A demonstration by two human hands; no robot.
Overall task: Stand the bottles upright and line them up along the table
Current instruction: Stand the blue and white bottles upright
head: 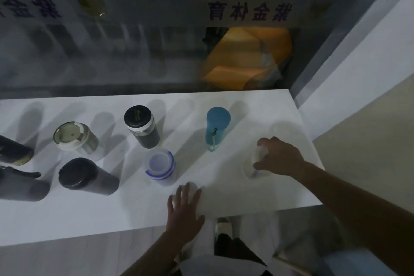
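Note:
Several bottles stand upright on the white table [112, 215]. A blue bottle [216, 126] is at the back right, a dark bottle with a black lid [141, 126] left of it, and a pale-lidded jar [72, 136] further left. In front stand a clear bottle with blue rings [160, 167] and a black bottle [86, 176]. Two dark bottles [15, 168] sit at the left edge. My right hand [279, 157] grips the top of a clear bottle [252, 167] near the table's right end. My left hand [184, 210] lies flat on the table with fingers spread.
A glass partition [134, 51] with printed characters runs behind the table. Orange material [246, 58] shows through it. A wall [358, 74] stands right of the table's end. The table's near edge is right under my left wrist.

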